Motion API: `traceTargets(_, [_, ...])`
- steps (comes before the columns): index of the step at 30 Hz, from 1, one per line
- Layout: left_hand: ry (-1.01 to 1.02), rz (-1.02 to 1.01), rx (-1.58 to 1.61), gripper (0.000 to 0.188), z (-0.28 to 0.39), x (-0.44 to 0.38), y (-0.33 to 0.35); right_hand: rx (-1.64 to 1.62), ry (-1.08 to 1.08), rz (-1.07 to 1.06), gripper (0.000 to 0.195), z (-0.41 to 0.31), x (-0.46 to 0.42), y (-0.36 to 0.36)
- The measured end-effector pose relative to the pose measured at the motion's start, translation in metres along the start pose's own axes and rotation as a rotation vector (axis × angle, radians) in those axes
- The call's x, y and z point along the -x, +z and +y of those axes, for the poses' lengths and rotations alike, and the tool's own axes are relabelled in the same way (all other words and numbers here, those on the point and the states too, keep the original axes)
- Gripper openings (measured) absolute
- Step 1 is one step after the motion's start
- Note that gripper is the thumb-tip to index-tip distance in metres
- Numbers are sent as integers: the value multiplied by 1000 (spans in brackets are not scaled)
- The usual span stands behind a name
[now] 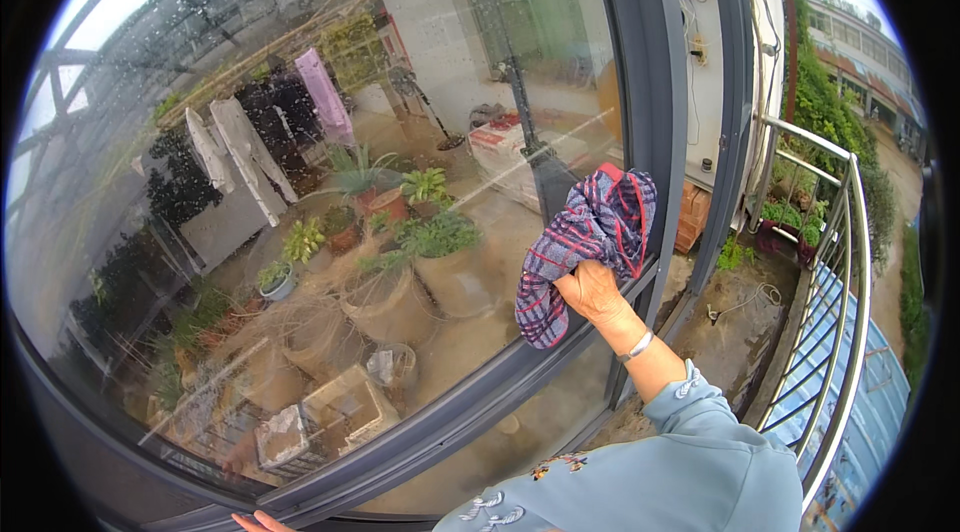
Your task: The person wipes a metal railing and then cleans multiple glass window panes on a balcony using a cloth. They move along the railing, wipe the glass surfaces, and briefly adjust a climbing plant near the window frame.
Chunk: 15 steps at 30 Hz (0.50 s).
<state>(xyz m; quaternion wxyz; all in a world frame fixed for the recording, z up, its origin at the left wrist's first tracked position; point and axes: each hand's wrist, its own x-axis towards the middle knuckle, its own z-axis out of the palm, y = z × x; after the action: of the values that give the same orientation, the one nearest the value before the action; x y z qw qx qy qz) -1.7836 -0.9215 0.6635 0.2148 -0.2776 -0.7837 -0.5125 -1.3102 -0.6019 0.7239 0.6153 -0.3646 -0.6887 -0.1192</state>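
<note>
My right hand [596, 293] grips a bunched plaid cloth [585, 243], dark blue-grey with red stripes. The cloth lies against the lower right corner of a large window pane [480, 337], beside its dark metal frame [442, 423]. Water drops dot the upper part of the glass. At the bottom edge of the view only some fingers of my left hand [261, 523] show, stretched out near the lower frame; the rest of that hand is cut off. A silver bracelet [636, 346] circles my right wrist.
Through the glass, potted plants [442, 247], a polystyrene box [352, 408] and hanging clothes [251, 157] appear. To the right, a steel railing [862, 292] edges a ledge with a thin cable [750, 299]. Stacked bricks [690, 217] stand beyond the frame. A blue metal roof [847, 367] lies below.
</note>
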Motion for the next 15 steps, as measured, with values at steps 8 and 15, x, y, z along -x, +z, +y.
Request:
traceTargets(8, [-74, -49, 137, 66, 24, 18, 0, -21, -82, 299, 36, -46, -189, -15])
traceTargets(15, [-43, 3, 185, 66, -29, 14, -6, 11, -317, 84, 46, -196, -210, 38])
